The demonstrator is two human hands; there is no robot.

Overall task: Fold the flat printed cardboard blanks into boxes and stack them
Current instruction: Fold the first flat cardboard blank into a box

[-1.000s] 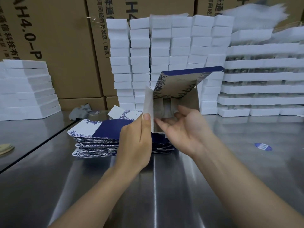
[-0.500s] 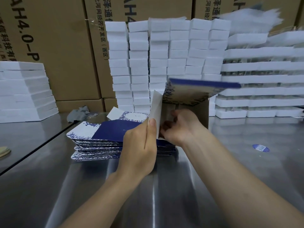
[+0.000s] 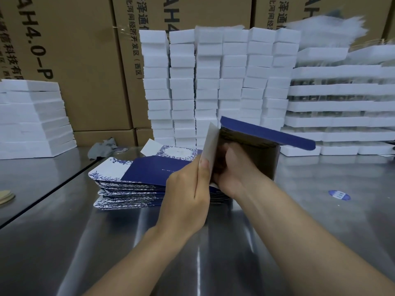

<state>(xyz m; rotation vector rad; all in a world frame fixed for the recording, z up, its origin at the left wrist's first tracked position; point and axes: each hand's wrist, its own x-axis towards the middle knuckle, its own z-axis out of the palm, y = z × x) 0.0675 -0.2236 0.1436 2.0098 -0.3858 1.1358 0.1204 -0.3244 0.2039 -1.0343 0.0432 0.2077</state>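
Note:
A half-formed blue and white box (image 3: 263, 142) stands open toward me above the steel table, its blue top panel tilted to the right. My left hand (image 3: 188, 193) pinches the box's pale left side flap with the thumb along its edge. My right hand (image 3: 235, 169) reaches inside the opening with curled fingers that press inner flaps; the fingertips are hidden in the dark interior. Behind and to the left of the hands lies a stack of flat printed blanks (image 3: 136, 178), blue with white floral borders.
White foam blocks (image 3: 213, 82) rise in columns behind the box, with long foam trays (image 3: 342, 107) to the right and a low foam pile (image 3: 32, 116) at left. Brown cartons (image 3: 81, 50) form the back wall. A blue sticker (image 3: 339, 195) lies on the table (image 3: 213, 253) at right.
My right hand has gone from open at the box mouth to deep inside it. The blue top panel has swung down and to the right. My left hand has kept its pinch on the flap.

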